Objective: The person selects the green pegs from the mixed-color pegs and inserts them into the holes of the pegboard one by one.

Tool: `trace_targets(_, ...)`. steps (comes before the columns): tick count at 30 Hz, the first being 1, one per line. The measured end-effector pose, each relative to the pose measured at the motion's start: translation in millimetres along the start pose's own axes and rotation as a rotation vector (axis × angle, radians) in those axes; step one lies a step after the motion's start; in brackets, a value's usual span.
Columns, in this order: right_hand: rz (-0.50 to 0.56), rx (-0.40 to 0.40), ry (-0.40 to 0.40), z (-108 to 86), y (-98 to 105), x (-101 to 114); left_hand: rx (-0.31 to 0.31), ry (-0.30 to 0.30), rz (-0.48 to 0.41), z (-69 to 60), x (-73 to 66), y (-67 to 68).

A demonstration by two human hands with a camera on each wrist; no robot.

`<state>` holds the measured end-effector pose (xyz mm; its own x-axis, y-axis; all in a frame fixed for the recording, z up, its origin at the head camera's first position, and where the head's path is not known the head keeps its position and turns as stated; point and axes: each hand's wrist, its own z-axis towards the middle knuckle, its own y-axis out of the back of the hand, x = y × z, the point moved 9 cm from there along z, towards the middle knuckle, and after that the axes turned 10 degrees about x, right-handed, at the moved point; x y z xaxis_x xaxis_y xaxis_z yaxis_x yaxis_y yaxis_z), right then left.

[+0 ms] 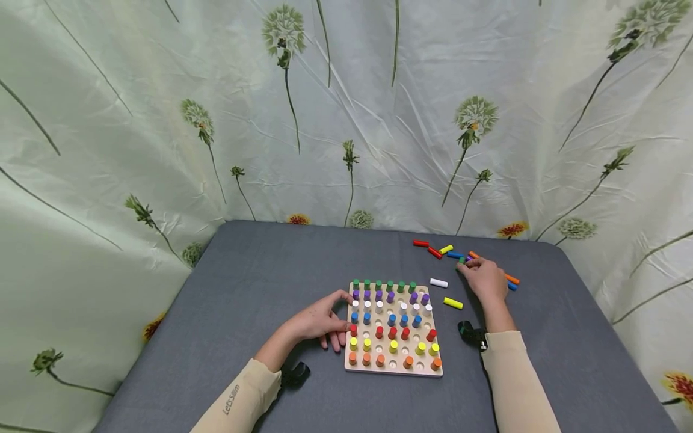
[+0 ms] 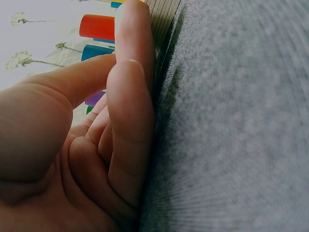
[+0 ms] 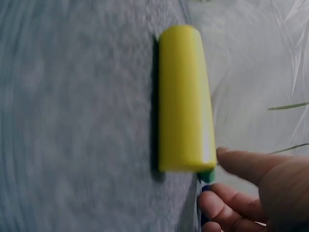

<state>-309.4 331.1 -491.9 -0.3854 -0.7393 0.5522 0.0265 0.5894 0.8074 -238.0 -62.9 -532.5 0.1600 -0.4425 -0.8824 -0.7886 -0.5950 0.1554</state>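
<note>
A square wooden pegboard (image 1: 394,371) bears rows of green, purple, white, blue, red, yellow and orange pegs, with some holes bare. At its left edge rests my left hand (image 1: 319,319), thumb near the red peg (image 1: 354,330) and index finger by the purple and white ones. In the left wrist view its fingers (image 2: 130,106) lie extended along the board's side. Beyond the board's far right corner, my right hand (image 1: 485,279) pinches a green peg (image 1: 462,260) between thumb and fingers. A yellow peg (image 3: 186,101) partly hides that grip in the right wrist view.
Loose pegs lie on the grey tabletop (image 1: 271,282): a white peg (image 1: 438,282) and a yellow peg (image 1: 453,303) near the board, red pegs (image 1: 420,243) farther back, orange pegs (image 1: 512,279) and blue ones about the right hand. A flowered cloth (image 1: 325,120) hangs behind the table.
</note>
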Motion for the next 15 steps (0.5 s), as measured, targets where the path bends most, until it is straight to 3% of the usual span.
trace_targets(15, -0.056, 0.039, 0.043, 5.0, -9.1, 4.2, 0.000, -0.008, -0.012, 0.0, -0.1, -0.6)
